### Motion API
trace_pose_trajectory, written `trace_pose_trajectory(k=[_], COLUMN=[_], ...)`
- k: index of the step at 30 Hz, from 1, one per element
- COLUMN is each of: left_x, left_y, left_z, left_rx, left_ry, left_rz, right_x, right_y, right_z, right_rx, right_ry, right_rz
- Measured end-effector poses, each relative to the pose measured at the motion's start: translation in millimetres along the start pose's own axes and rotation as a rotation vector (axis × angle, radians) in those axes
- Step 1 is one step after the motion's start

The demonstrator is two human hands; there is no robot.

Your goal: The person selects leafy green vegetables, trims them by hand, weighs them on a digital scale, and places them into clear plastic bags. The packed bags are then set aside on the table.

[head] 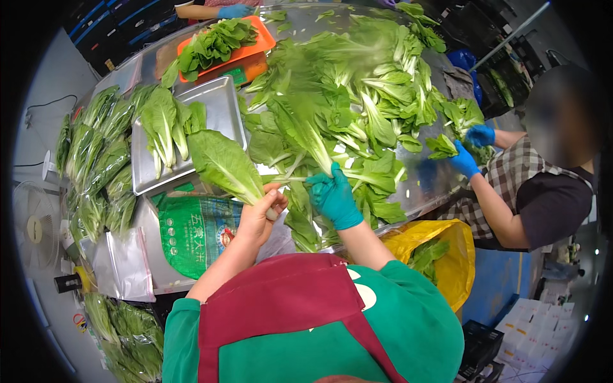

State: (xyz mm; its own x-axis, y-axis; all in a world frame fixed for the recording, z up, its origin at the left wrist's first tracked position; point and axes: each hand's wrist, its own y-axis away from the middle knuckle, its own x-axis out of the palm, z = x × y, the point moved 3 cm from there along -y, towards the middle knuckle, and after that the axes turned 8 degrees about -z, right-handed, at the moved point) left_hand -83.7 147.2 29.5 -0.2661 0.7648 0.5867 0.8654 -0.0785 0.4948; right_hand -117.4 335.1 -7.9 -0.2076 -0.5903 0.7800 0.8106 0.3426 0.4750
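Note:
My bare left hand (262,218) grips the pale stem of a leafy green head (225,163), its broad leaves pointing up and left. In a teal glove, my right hand (336,198) pinches the white base of another leafy head (306,131), which leans over the heap. Loose leafy greens (378,124) cover much of the metal table beyond both hands. Left of them, a metal tray (215,98) carries several heads (165,122). Beneath my left forearm lies a green printed rice sack (184,239).
Bagged greens (98,158) are piled at the left, above clear plastic bags (122,265). An orange basket (261,40) of greens sits on a scale (244,72). A yellow bag (455,258) hangs by the table's right edge. Co-workers' blue-gloved hands (463,160) (235,10) are nearby.

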Motion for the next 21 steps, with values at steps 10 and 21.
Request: trace_pose_trajectory(k=[10, 21], left_x=[10.6, 11.5], left_y=[-3.3, -11.9], left_z=[-11.7, -10.1], left_rx=[-0.013, 0.02], left_ry=[-0.045, 0.025], left_rz=[0.143, 0.051], right_x=[28.9, 68.3], right_y=[17.2, 9.8], right_z=[-11.4, 13.8], right_rx=[-0.287, -0.322], right_ry=[1.241, 1.404], right_rz=[0.124, 0.326])
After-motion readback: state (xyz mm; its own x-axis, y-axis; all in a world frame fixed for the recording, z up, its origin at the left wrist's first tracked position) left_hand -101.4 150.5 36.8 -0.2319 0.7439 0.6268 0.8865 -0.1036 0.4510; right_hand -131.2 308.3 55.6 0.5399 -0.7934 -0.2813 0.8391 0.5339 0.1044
